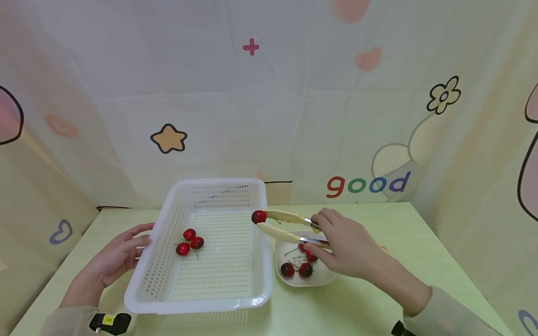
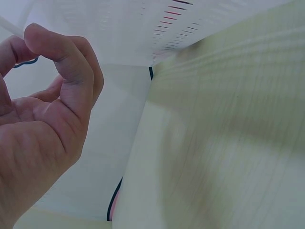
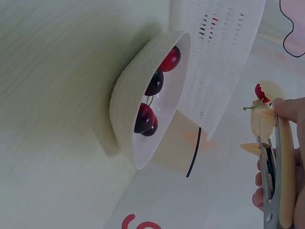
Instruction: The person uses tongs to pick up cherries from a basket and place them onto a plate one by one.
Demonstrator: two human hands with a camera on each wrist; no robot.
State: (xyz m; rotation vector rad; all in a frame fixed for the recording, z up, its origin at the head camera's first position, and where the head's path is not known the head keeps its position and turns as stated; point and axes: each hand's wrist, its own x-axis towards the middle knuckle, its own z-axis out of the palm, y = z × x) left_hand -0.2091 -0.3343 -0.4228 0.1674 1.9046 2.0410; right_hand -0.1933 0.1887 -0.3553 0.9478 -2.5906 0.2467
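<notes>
My right hand (image 1: 349, 242) grips a pair of tongs (image 1: 283, 216) with pale yellow tips and metal arms. Between the tips is a dark red cherry (image 1: 258, 216) with a green stem, held above the right rim of a white perforated plastic basket (image 1: 197, 306). Three cherries (image 1: 196, 242) lie together on the basket floor. Below the tongs, a small white bowl (image 1: 294, 283) contains several cherries (image 3: 144, 117), some darker than others. My left hand (image 1: 122, 254) holds the basket's left rim, its fingers (image 2: 76, 76) bent at the edge.
Basket and bowl stand side by side on a light green table (image 1: 378, 303). Behind them hangs a pale printed curtain (image 1: 201, 116) with a star, hearts and the word "good"; similar cloth closes off both sides.
</notes>
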